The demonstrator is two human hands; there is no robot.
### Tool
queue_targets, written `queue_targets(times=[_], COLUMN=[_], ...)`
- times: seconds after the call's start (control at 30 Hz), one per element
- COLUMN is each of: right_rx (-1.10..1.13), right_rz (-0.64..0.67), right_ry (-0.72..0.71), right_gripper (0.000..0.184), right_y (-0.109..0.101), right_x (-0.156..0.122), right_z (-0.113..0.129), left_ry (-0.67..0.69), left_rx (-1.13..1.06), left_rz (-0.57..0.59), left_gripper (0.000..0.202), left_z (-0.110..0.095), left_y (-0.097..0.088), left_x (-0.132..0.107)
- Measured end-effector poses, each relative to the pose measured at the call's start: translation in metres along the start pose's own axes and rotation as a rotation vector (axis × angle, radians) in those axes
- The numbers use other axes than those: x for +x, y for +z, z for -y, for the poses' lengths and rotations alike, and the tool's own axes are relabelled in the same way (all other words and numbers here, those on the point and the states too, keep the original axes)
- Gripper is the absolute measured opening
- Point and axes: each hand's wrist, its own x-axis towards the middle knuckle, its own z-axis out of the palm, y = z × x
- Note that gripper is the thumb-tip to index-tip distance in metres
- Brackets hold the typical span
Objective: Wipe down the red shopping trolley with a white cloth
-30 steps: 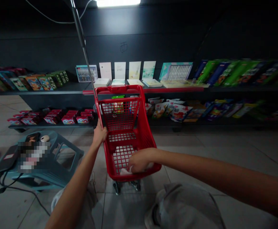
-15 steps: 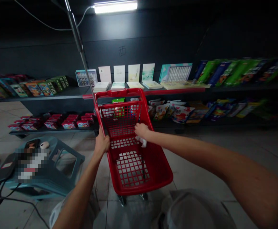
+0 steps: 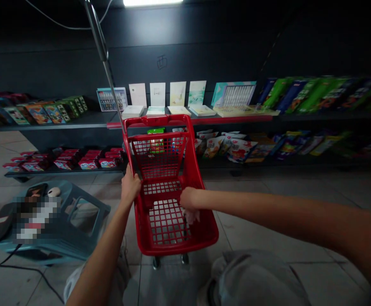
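A red plastic shopping cart (image 3: pixel 209 236) stands before me, its basket walls and floor made of open grid. My left hand (image 3: pixel 130 185) is closed around the cart's left rim. Inside the basket, near its right wall, my right hand (image 3: pixel 190 199) is closed on a crumpled white cloth (image 3: pixel 191 216), possibly a tissue, which hangs below the fingers. A metal pole (image 3: pixel 109 76) rises from the cart's left side.
Behind the cart runs a dark shelf with books (image 3: pixel 157 95), small boxes (image 3: pixel 56 112) and snack bags (image 3: pixel 241 148). At left, a blue-grey plastic stool (image 3: pixel 92 212) carries electronic devices, and a black cable (image 3: pixel 41 274) trails to the floor.
My right hand has moved down and toward me inside the basket with the white cloth. The left hand stays on the rim, and the cart's front has swung slightly left in view.
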Motion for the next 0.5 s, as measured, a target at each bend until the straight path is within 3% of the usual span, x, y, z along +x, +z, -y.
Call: queue_targets(times=[0.07, 0.13, 0.23, 0.3, 0.4, 0.5], right_rx=[0.016, -0.008, -0.106, -0.171, -0.239, -0.228], right_rz=[0.243, 0.298, 0.050, -0.146, -0.302, -0.498], right_ry=[-0.146, -0.259, -0.288, -0.184, -0.066, 0.066], right_gripper=[0.019, 0.006, 0.016, 0.018, 0.023, 0.028], right_y=[0.006, -0.001, -0.033, -0.062, -0.099, -0.115], right_x=[-0.018, -0.034, -0.048, -0.050, -0.047, -0.040], right_z=[0.025, 0.034, 0.008, -0.031, -0.097, -0.142], left_ry=[-0.012, -0.010, 0.014, 0.029, 0.062, 0.108], left_rx=[0.022, 0.038, 0.054, 0.063, 0.068, 0.055], left_rz=[0.000, 0.012, 0.034, 0.040, 0.054, 0.080], left_gripper=[0.062, 0.061, 0.061, 0.062, 0.063, 0.065], left_z=[0.001, 0.002, 0.005, 0.008, 0.013, 0.019], left_y=[-0.002, -0.004, -0.008, -0.011, -0.013, -0.013], left_x=[0.002, 0.004, 0.008, 0.009, 0.012, 0.019])
